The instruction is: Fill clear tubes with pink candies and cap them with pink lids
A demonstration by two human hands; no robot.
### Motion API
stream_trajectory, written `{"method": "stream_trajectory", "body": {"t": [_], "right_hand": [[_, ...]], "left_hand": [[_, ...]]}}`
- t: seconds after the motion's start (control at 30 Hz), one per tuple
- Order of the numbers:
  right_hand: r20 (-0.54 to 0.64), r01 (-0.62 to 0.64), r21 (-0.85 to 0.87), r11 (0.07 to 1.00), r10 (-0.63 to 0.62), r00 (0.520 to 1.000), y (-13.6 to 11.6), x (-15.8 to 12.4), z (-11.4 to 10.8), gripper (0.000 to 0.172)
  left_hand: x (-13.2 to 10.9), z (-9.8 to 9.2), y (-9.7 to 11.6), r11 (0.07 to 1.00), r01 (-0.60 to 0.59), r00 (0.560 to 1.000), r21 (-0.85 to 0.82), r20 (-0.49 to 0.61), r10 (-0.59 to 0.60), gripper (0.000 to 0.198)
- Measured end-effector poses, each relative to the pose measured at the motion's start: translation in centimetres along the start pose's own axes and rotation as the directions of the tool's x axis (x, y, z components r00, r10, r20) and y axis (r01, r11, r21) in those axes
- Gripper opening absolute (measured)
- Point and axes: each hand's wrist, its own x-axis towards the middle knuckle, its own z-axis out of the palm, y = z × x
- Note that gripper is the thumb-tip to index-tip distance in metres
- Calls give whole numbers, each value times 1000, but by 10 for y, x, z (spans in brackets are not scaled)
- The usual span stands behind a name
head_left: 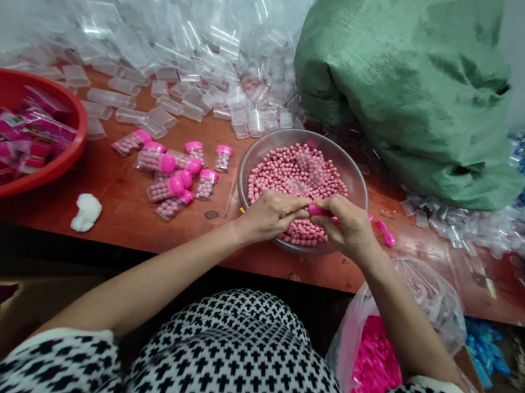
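Left hand (272, 215): grip closed on a small tube, mostly hidden by the fingers, over the near rim of the bowl (358, 173).
Right hand (351, 226): grip pinching a pink cap (317, 211) against the tube's mouth.
Pellets (297, 172): pink, filling the bowl.
Done tubes (173, 170): capped, lying left of the bowl on the worktop (114, 197).
Spare caps (372, 368): in a bag by the right forearm.
Advice: hold the tube steady and level, press the cap square, working over the bowl so spills fall in.
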Motion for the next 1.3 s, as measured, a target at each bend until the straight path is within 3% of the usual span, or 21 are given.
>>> {"method": "stream_trajectory", "body": {"t": [0.1,0.27,0.33,0.4,0.47,0.53,0.63,0.73,0.8,0.9,1.0,1.1,1.3], "right_hand": [[-40,-2,-40,999,1,999,-4,-5,4,9],[55,-41,6,999,40,998,0,1,5,15],[52,-78,113,991,72,996,5,8,4,17],[-10,-153,262,953,161,987,7,15,1,22],[-63,-241,467,851,304,951,5,18,-1,33],[-35,-306,684,663,449,893,1,15,-2,47],[60,-362,844,397,600,798,-3,8,0,58],[83,-398,857,327,674,734,1,6,2,61],[138,-426,851,307,652,745,4,9,2,65],[389,-546,813,200,512,766,4,16,3,65],[569,-640,766,63,395,721,0,20,8,57],[537,-589,808,-22,440,720,-4,22,17,48],[409,-439,894,-88,559,721,-11,26,38,40]], "left_hand": [[-1,2,-1,999,-36,999,40,-3,36,27],[-1,3,-2,997,-38,999,69,38,35,23],[1,1,-2,1000,19,1000,-2,-7,-19,22],[4,-1,0,975,106,991,-197,-59,-119,23],[7,-3,1,879,186,968,-440,-72,-241,30],[10,-5,2,744,242,937,-622,-49,-346,39],[11,-7,0,638,273,910,-720,-23,-415,49],[9,-4,-1,718,239,938,-654,-35,-344,43],[8,-2,-2,806,184,963,-562,-60,-262,33],[6,1,-4,884,120,978,-452,-102,-184,22],[5,2,-5,904,111,980,-414,-104,-168,20],[5,0,-5,905,114,982,-410,-92,-165,19],[6,-1,-1,903,161,969,-399,-110,-221,23]]}}
